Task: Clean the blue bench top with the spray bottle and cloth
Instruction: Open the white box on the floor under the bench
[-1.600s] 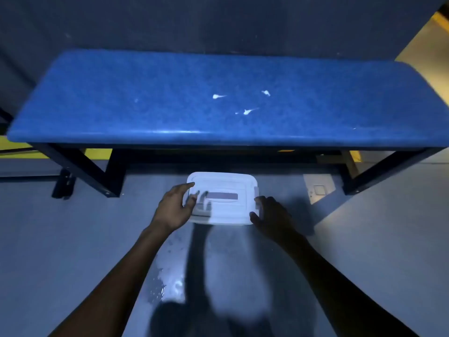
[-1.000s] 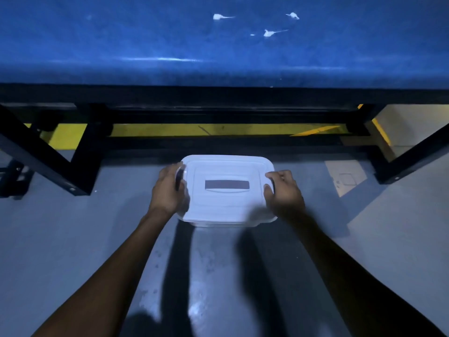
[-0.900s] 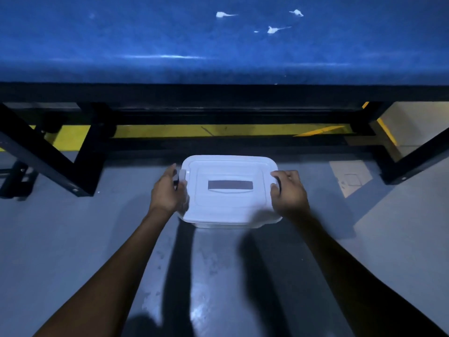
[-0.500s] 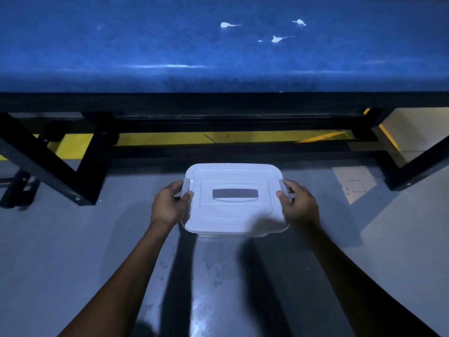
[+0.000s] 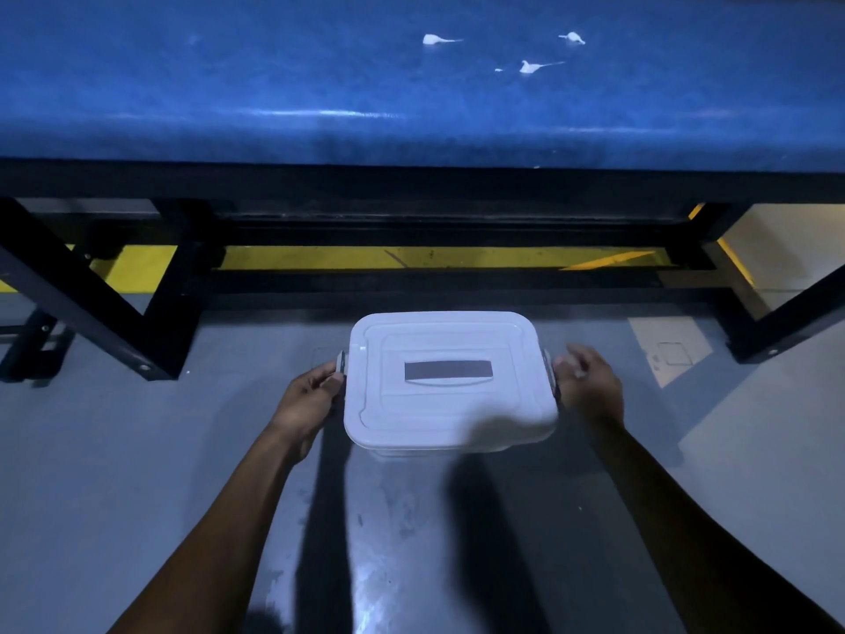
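- Both side clasps of the white lidded box [image 5: 450,382] now stand swung out from the lid, where a moment ago the hands were closed over its ends; the right hand has come a little away from the box
- Blue bench top [image 5: 320,84] fills the upper part of the view, beyond and above the box; its padded surface is mottled blue with a streak of glare along the near edge
- White smears [image 5: 530,66] lie on the bench top right of centre, three larger marks and a small speck, each with a thin tail
- Both ends and the far edge of the bench top are cut off by the frame
- No spray bottle or cloth shows; the box lid is on, so what it holds cannot be seen
- Left hand [image 5: 304,400] is at the box's left end, thumb and fingers curled and pinching the left clasp [image 5: 340,361]
- Right hand [image 5: 590,386] is just beside the right clasp [image 5: 548,372], fingers loosely spread and blurred; whether they touch the clasp cannot be told
- Box lid has a dark grey handle recess [image 5: 448,372] in its middle
- Box sits on the grey floor [image 5: 114,450], just in front of the bench's black frame [image 5: 411,185]
- Yellow floor stripe [image 5: 434,257] runs under the bench
- Dim light and hard shadows from the arms cover the floor near the box
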The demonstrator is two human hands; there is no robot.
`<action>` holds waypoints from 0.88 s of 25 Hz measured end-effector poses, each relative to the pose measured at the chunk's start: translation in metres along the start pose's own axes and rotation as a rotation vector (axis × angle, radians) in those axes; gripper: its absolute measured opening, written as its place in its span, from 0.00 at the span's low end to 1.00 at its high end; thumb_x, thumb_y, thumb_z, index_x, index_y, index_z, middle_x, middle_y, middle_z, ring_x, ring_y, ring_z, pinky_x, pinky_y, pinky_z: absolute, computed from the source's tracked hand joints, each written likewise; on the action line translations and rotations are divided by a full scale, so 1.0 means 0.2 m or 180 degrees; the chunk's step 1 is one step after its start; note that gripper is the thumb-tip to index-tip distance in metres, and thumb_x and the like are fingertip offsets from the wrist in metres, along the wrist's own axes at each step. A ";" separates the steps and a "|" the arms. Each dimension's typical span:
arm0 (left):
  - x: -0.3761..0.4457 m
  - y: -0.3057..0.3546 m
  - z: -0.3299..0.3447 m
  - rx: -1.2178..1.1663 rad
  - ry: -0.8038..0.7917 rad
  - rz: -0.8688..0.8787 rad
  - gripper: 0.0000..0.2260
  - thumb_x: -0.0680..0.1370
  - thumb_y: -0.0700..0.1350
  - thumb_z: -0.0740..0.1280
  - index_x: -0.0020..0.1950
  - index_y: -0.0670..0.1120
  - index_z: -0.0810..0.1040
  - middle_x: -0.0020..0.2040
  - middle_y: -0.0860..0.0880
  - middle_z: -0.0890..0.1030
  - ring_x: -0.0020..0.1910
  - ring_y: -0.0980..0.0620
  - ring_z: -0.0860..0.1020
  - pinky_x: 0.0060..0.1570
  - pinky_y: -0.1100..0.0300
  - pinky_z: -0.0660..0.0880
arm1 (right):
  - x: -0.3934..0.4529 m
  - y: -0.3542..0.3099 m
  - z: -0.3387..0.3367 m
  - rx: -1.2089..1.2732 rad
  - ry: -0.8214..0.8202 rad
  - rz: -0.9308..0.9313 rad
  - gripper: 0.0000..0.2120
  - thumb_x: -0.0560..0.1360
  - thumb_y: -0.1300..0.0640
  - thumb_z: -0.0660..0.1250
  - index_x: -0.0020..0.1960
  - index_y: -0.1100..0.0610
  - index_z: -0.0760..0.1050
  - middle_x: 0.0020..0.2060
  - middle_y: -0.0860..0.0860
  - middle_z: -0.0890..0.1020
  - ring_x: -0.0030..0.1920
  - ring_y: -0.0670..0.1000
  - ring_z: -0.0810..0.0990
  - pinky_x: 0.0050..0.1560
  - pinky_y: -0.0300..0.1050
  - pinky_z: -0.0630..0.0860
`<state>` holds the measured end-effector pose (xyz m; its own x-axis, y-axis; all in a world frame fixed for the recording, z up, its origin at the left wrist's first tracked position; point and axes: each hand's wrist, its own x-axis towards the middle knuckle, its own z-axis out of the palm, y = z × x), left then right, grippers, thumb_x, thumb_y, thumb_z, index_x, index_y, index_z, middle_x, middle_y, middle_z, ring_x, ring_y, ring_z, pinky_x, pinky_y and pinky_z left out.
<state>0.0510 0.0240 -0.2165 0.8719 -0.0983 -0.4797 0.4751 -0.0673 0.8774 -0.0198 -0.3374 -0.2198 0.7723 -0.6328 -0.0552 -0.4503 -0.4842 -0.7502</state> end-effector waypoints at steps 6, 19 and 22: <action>-0.02 0.04 -0.01 -0.0151 -0.0126 -0.0152 0.12 0.85 0.41 0.60 0.63 0.48 0.81 0.55 0.46 0.86 0.46 0.52 0.84 0.42 0.62 0.80 | -0.14 -0.43 0.22 -0.1565 -0.1474 -0.2520 0.15 0.79 0.46 0.67 0.65 0.48 0.78 0.58 0.46 0.78 0.59 0.50 0.74 0.56 0.44 0.69; -0.04 0.08 0.01 -0.0027 -0.0090 -0.0166 0.13 0.85 0.38 0.58 0.64 0.42 0.80 0.37 0.50 0.83 0.31 0.56 0.79 0.34 0.62 0.80 | -0.02 -0.46 -0.02 -0.1066 -0.1210 -0.2679 0.08 0.81 0.54 0.63 0.57 0.55 0.69 0.52 0.49 0.71 0.51 0.52 0.68 0.51 0.50 0.65; -0.05 0.08 0.02 -0.0051 -0.0046 -0.0150 0.13 0.85 0.37 0.58 0.63 0.42 0.80 0.40 0.48 0.84 0.35 0.53 0.80 0.39 0.59 0.80 | 0.15 -0.35 -0.21 -0.0515 -0.0564 -0.2066 0.09 0.81 0.53 0.61 0.57 0.58 0.68 0.50 0.53 0.71 0.50 0.53 0.70 0.51 0.47 0.65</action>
<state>0.0496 0.0201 -0.1987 0.8468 -0.1097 -0.5204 0.5174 -0.0562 0.8539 0.0157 -0.3487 -0.1411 0.9635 -0.0829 0.2546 0.0773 -0.8242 -0.5609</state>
